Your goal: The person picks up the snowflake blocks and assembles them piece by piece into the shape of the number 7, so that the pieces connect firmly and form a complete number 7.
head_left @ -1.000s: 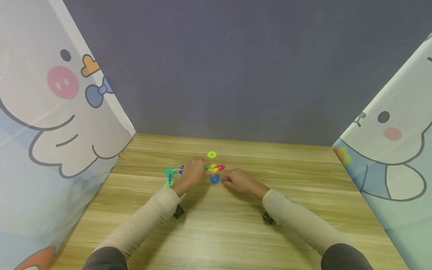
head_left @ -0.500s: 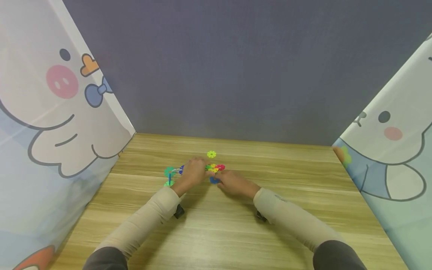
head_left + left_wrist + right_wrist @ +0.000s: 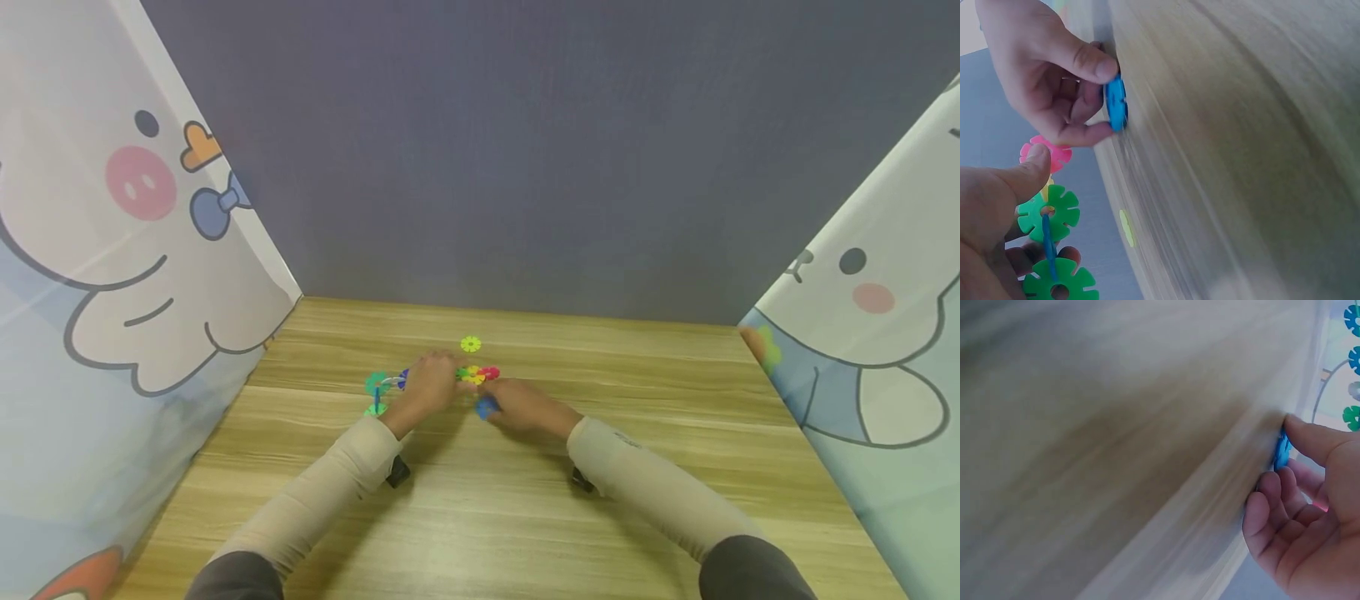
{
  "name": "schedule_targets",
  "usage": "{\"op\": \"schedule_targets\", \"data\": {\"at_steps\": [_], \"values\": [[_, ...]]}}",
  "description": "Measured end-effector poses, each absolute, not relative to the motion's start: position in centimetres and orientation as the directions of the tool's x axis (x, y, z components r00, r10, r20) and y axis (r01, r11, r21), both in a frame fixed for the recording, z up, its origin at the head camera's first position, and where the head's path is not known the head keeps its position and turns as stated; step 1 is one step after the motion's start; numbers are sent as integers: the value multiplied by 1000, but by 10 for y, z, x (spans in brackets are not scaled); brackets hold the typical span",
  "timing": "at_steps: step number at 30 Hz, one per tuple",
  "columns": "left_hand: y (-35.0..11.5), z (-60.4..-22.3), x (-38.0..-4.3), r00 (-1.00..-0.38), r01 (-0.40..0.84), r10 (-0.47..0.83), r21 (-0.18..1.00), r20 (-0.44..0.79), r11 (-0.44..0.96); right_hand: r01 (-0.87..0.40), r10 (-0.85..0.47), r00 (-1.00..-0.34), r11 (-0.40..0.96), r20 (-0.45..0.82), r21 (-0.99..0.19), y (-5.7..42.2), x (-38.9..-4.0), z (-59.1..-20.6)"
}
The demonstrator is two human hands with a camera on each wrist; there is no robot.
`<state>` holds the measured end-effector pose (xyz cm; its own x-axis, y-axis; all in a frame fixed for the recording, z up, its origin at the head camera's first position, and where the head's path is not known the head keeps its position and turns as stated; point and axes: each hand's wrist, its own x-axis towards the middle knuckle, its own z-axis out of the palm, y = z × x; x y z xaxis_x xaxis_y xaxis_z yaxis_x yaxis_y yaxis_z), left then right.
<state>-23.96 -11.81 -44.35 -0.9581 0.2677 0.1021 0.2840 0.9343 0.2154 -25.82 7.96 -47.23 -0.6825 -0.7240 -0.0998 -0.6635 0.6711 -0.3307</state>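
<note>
My left hand [image 3: 431, 383] grips a chain of interlocking snowflake discs raised over the table. Past its thumb, the chain's right end shows a yellow disc [image 3: 477, 380] and a pink disc [image 3: 492, 372]. Out to the left, a teal disc [image 3: 372, 385] and a light green disc [image 3: 372, 409] hang from the same chain. In the left wrist view, green discs [image 3: 1067, 215] lie along my fingers. With thumb and fingers, my right hand [image 3: 528, 407] pinches a single blue disc [image 3: 1115, 103] by its edges, close over the wood and just below the chain's pink end.
A loose yellow-green disc [image 3: 465, 343] lies on the wooden table [image 3: 480, 517] beyond my hands. A grey panel [image 3: 480, 167] stands at the table's back edge. Printed cartoon sheets [image 3: 67, 350] flank the left and right sides.
My right hand has moved left to the blue disc and taken hold of it. The disc has shifted slightly right and toward me. The left hand and its chain have stayed in place.
</note>
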Motion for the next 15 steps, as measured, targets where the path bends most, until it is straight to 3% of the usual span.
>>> {"op": "schedule_targets", "data": {"at_steps": [7, 15], "values": [[-117, -444, -239, -961, 275, 260, 229, 96, 934, -596, -701, -706, 663, -98, -452, 91, -255, -468], [-115, -444, -239, -962, 271, 256, 233, 90, 934, -641, -725, -688, 628, -32, -441, 101, -256, -467]]}}
